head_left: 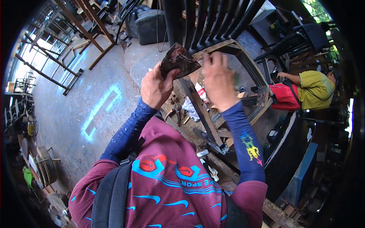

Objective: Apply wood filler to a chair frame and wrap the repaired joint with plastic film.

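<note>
Sheet [180, 60] — thumb-tight in left hand [155, 86]

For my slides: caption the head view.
Left hand holding a dark scuffed piece, right hand, blurred, near wooden frame.

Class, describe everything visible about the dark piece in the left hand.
The dark brown piece looks thin and angular, with reddish scuffed patches and pale streaks; its material is unclear. The left hand holds it tilted, thumb across its lower edge, one pointed corner toward the blurred right hand; contact there is unclear.
</note>
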`<state>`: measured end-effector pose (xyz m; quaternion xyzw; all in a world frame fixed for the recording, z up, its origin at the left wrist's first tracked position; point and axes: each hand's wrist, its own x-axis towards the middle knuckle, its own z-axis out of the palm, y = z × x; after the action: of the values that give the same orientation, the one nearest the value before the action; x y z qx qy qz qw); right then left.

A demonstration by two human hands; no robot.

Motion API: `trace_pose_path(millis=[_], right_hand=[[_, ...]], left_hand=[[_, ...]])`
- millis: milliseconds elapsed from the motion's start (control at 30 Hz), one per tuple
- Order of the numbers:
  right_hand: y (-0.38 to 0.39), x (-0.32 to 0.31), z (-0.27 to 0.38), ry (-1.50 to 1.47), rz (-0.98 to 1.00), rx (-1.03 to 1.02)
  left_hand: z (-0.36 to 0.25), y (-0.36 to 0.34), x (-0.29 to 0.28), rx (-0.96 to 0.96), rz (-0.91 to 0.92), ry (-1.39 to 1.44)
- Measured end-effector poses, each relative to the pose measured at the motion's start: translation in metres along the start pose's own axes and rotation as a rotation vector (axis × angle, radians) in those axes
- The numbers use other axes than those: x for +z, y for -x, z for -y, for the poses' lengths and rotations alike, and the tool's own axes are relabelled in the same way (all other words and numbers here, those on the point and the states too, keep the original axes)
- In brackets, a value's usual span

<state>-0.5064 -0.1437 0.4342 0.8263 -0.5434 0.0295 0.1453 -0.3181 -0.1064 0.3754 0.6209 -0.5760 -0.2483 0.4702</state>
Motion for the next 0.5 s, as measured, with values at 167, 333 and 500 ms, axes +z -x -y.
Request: trace_pose_path(millis=[167, 333, 500], right_hand=[[-0.017, 0.019, -0.096, -0.625, 0.236, -0.003], [-0.058, 0.075, -0.117, -1.176, 0.467, 0.295], [-0.068, 0.098, -0.103, -1.143, 0.748, 0.376]], left_hand=[[0.025, 0.013, -0.007, -0.081, 0.078, 0.248], [0.041, 0.023, 0.001, -0.191, 0.24, 0.297], [0.044, 0.023, -0.006, -0.18, 0.258, 0.241]])
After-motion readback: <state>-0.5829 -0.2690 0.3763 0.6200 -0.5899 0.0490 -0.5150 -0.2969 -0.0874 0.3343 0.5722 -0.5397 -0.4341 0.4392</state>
